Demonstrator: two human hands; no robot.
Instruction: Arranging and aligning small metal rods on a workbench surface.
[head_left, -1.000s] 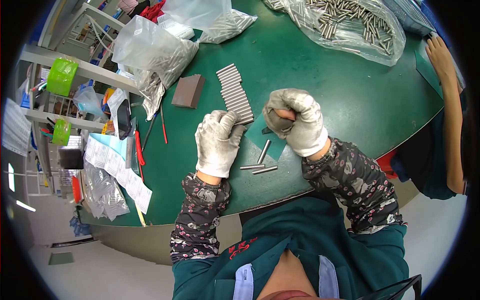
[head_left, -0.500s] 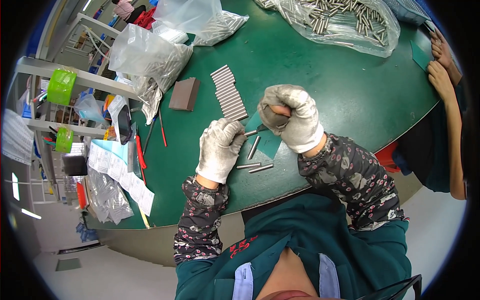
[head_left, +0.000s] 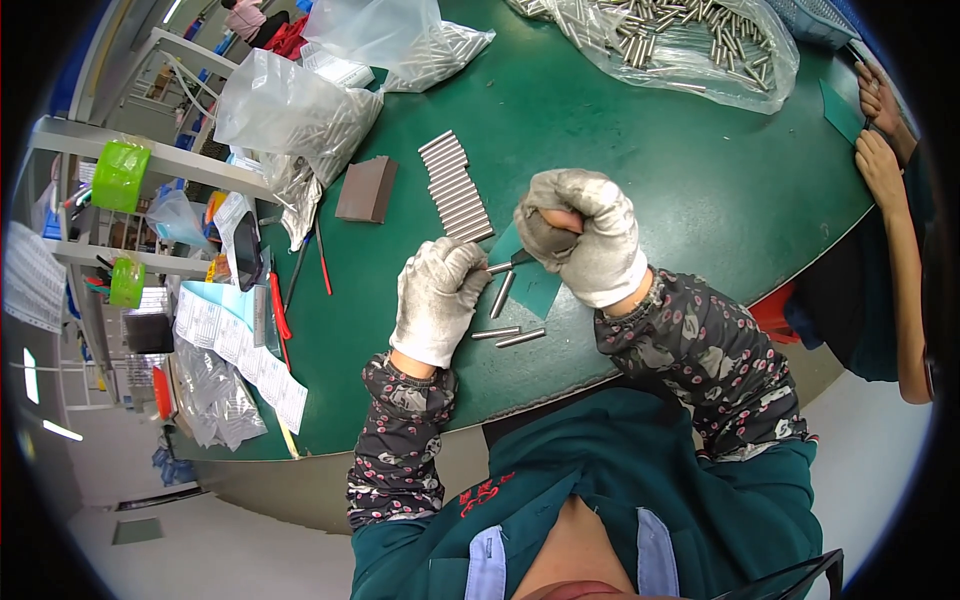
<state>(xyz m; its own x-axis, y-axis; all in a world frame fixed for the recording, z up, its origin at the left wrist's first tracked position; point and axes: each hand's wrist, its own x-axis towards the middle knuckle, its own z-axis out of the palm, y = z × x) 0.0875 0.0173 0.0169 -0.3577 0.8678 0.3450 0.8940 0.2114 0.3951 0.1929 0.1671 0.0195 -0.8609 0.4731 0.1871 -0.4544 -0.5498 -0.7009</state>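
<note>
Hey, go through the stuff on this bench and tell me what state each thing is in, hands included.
Left hand: gloved, pinching
Held pin: gripped, one end exposed
Right hand: gloved, closed
Dark tool: gripped, mostly hidden
Pin row: lined up side by side
Loose pins: lying apart from the row
Green sheet: lying flat, partly covered
Frosted bag: partly filled with pins

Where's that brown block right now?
In the head view, the brown block lies left of centre on the green table, just left of the metal pin row, beyond the left hand.
</note>
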